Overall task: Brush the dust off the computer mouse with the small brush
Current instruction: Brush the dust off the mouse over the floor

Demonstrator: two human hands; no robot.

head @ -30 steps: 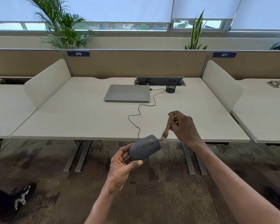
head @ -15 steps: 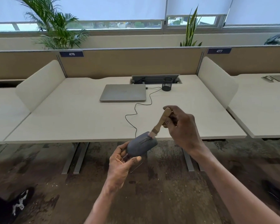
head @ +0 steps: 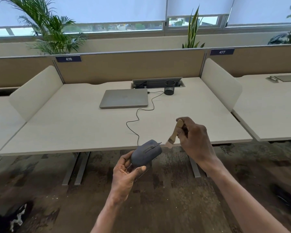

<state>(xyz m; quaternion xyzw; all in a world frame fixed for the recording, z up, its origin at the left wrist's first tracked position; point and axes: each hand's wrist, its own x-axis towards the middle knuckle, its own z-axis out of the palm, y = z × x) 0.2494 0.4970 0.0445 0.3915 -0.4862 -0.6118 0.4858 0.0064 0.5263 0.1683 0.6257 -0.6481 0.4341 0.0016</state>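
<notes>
My left hand grips a dark grey wired computer mouse from below, holding it in the air just in front of the desk's front edge, top side up. My right hand pinches the wooden handle of a small brush, bristles pointing down and left. The pale bristle tip hangs just to the right of the mouse's front end, a short gap away from it. The mouse's black cable runs up across the desk to the laptop.
A shut silver laptop lies at the back of the pale desk, a black mesh pen cup to its right by the cable hatch. White side dividers flank the desk. Dark carpet lies below; a shoe shows bottom left.
The brush swept over the mouse's front from right to left, then came back off to the right. The bristles now hang clear of the mouse. My left hand kept its grip.
</notes>
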